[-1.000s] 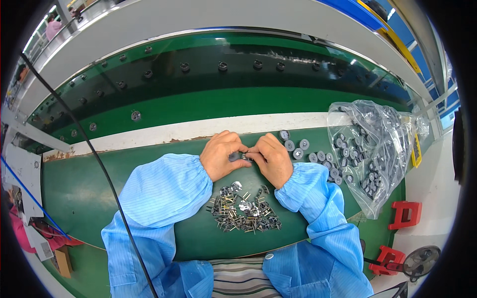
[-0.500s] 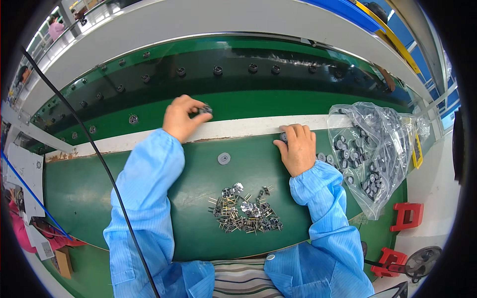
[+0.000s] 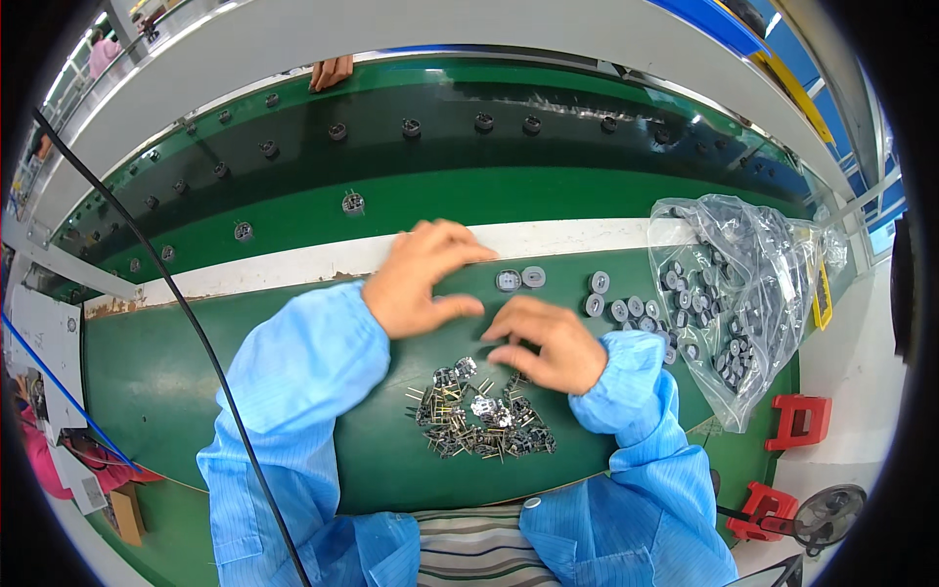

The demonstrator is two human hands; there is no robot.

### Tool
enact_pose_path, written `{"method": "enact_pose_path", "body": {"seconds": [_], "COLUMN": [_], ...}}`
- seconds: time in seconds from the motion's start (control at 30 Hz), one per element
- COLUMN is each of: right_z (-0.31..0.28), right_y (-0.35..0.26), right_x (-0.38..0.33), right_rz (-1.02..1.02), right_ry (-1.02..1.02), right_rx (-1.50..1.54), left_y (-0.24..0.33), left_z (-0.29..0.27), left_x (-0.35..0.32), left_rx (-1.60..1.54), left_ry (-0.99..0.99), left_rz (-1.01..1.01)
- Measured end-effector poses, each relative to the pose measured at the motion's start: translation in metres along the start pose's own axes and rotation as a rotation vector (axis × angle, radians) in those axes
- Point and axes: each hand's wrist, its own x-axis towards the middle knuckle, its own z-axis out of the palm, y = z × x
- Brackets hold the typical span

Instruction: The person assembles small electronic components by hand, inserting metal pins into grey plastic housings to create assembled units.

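Observation:
My left hand [image 3: 421,281] hovers over the near edge of the green bench, thumb and fingers apart, with nothing visible between them. My right hand [image 3: 553,344] is just above the far side of a pile of small metal parts with pins [image 3: 479,416]; its thumb and fingers are parted and slightly blurred. Beyond the hands, a grey round part with an open, detailed face [image 3: 508,281] lies beside a flat grey disc [image 3: 533,277]. More grey discs [image 3: 619,310] lie loose to the right, near a clear plastic bag [image 3: 748,362] full of them.
Past a white ledge [image 3: 577,238] runs a green and dark belt carrying spaced round parts [image 3: 353,203]. Another person's hand [image 3: 332,72] rests at its far edge. A black cable [image 3: 186,293] crosses at left. Red stools [image 3: 800,421] and a fan [image 3: 828,516] stand at right.
My left hand has left a round part on the belt and come back right over the bench. My right hand let go of a grey part and moved left, nearer the pile. Another person's hand appeared.

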Motion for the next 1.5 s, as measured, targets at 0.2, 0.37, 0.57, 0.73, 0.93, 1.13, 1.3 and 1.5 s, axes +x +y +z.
{"method": "enact_pose_path", "body": {"seconds": [0.2,0.37,0.57,0.73,0.93,1.13,1.3,1.5], "right_z": [0.034,0.037,0.027,0.008,-0.004,-0.009,-0.011,-0.013], "right_y": [-0.013,-0.007,-0.007,-0.001,0.015,0.02,0.034,0.039], "right_x": [-0.001,-0.006,-0.002,0.004,0.002,0.001,0.001,0.0], "right_rz": [-0.031,-0.074,-0.046,-0.042,0.098,0.177,0.03,0.062], "right_ry": [-0.036,-0.002,0.058,0.259,0.349,0.349,0.223,0.121], "right_rx": [-0.052,-0.078,-0.105,-0.137,-0.469,-0.332,-0.238,-0.291], "left_y": [0.005,0.0,0.004,0.008,0.002,0.005,0.015,0.009], "left_z": [0.032,0.036,0.028,0.022,0.021,0.024,0.026,0.034], "left_x": [-0.009,-0.011,-0.009,-0.007,-0.006,-0.01,-0.008,-0.015], "left_rx": [0.256,0.141,0.195,0.053,0.105,0.077,0.095,0.132], "left_ry": [-0.102,-0.02,0.074,0.194,0.011,-0.045,-0.008,-0.054], "left_rz": [0.041,0.051,-0.101,-0.06,0.073,-0.05,0.034,-0.024]}}
